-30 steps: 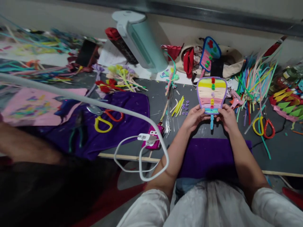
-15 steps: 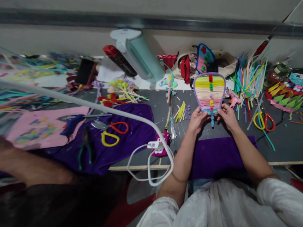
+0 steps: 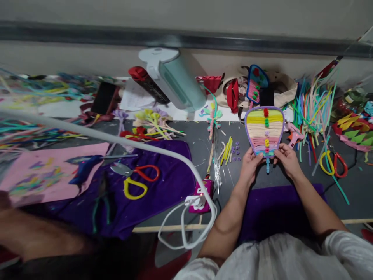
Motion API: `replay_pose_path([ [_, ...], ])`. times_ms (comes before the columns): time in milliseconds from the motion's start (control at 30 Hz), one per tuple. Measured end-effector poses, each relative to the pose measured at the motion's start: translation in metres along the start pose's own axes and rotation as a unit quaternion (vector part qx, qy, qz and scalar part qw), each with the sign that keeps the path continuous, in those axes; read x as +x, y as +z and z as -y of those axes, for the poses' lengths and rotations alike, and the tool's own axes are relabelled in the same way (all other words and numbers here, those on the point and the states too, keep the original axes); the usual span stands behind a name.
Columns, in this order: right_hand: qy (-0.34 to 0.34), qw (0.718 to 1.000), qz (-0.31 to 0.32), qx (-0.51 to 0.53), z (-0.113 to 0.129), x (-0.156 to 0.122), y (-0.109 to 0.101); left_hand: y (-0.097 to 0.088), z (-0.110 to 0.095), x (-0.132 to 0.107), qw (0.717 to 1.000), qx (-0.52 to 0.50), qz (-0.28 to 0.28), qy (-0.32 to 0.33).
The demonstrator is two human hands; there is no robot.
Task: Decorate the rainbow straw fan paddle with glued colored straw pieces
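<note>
Between my hands is a fan-shaped pipe-cleaner craft (image 3: 265,130), striped yellow, cream, pink and blue inside a purple rim. A column of small red, green, lilac and yellow pieces runs down its middle, and a short blue stem points toward me. My left hand (image 3: 251,165) pinches its lower left edge. At the lower right edge, my right hand (image 3: 287,157) grips it with the thumb on top. Just right of it lies a pink glue gun (image 3: 295,135). Left of my hands are yellow pipe-cleaner pieces (image 3: 226,151) and small purple rings (image 3: 236,151).
A purple cloth (image 3: 279,208) lies at the table's front. Scissors (image 3: 333,161) and a pipe-cleaner bundle (image 3: 316,105) are at right. A white cable (image 3: 186,151) crosses the left side, over a pink power strip (image 3: 201,194). A co-worker's arm (image 3: 37,229) is at far left.
The whole view has shifted, so everything sits lower and slightly to the right. Both hands keep the same hold on the fan-shaped craft.
</note>
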State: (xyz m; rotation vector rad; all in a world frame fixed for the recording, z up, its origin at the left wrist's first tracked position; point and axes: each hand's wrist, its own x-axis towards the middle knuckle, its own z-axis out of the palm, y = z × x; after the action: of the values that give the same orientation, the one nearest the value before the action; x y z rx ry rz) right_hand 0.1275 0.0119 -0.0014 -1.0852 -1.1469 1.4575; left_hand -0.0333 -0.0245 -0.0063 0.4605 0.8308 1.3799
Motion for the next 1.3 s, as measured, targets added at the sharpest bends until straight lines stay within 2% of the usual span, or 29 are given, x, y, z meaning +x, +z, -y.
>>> replay_pose_path([
  [167, -0.008, 1.000, 0.009, -0.002, -0.004, 0.001, 0.002, -0.006, 0.003, 0.004, 1.000, 0.014, -0.010, 0.010],
  [533, -0.029, 0.999, 0.020, -0.017, -0.012, 0.016, -0.006, -0.011, 0.001, 0.016, 0.998, 0.049, 0.014, 0.045],
  [700, -0.105, 0.992, -0.051, -0.048, -0.002, 0.027, -0.015, -0.016, 0.001, 0.018, 0.996, 0.072, 0.022, 0.039],
  [967, -0.230, 0.959, -0.132, -0.097, 0.027, 0.061, -0.018, -0.019, 0.006, 0.017, 0.994, 0.094, 0.041, 0.021],
  [1067, -0.228, 0.961, -0.138, -0.071, 0.030, 0.071, -0.015, -0.018, 0.005, 0.017, 0.995, 0.093, 0.042, 0.019],
  [1300, -0.158, 0.974, -0.161, -0.002, 0.022, 0.083, -0.012, -0.010, 0.001, 0.030, 0.999, 0.043, 0.006, 0.007],
])
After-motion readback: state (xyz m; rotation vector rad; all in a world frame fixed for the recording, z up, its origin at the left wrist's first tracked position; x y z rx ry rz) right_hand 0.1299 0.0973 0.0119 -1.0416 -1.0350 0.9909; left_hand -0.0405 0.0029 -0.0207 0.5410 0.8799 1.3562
